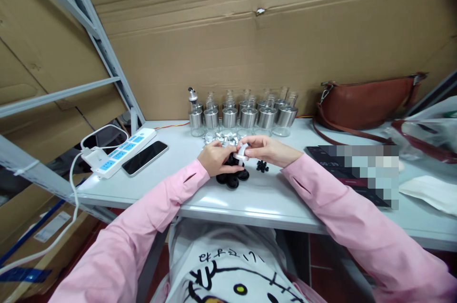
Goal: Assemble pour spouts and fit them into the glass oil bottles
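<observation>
Head view: left hand (215, 157), right hand (262, 149), grip round white fitting (242, 152), black parts (233, 182) beneath, bottles (229, 118) beyond, phone (145, 158) leftward.

Left hand (217, 157) and right hand (266, 148) grip a white fitting (243, 151) over worktop (207, 199) — black caps (233, 181) beneath, small black pieces (262, 166) right. Silvery parts (226, 139) beyond, then metal-sleeved glass bottles (229, 117), one with pourer (193, 96). Phone (145, 158) and power strip (124, 151) at left — brown bag (371, 102) at right.

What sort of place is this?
Probably a storeroom or small workshop: a grey metal shelf frame, brown cardboard backing, and rows of clear glass bottles with silver metal sleeves.
</observation>
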The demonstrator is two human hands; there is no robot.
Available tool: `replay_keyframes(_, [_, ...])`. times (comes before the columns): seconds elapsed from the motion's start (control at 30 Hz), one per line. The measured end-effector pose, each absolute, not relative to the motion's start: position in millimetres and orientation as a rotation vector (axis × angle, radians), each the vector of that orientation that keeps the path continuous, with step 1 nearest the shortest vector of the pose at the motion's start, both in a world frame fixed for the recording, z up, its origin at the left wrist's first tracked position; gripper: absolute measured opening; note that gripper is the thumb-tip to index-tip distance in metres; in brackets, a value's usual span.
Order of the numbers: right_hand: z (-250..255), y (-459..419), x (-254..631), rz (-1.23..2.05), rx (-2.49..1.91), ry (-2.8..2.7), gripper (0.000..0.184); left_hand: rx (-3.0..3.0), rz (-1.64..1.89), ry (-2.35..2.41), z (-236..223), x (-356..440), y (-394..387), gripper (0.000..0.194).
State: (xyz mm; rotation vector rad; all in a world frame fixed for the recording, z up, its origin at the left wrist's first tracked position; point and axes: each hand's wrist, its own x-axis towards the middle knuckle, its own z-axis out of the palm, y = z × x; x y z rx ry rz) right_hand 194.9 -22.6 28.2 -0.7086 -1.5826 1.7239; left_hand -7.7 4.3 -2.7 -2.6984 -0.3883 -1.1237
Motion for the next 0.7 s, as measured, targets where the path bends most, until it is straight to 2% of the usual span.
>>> replay_keyframes(0.13, [32.3,-24.4,193.9,1.7,-0.668,-1.511,0.023,-2.766,-1.26,-0.361,5.7,-11.4,-0.6,0.034])
replay_keyframes(0.3, [37.6,-23.3,195.0,1.589,-0.652,-1.406,0.02,-2.701,-1.433,-0.645,12.9,-18.2,-0.7,0.019])
replay_keyframes(0.57, [36.7,-20.9,197.7,1.582,-0.673,-1.351,0.018,-2.924,-0.873,-0.693,15.4,-16.5,3.0,0.03])
replay_keyframes(0.7, [37.2,-21.1,197.0,1.576,-0.696,-1.354,0.017,-2.951,-0.734,-0.69,14.6,-15.3,3.2,0.024])
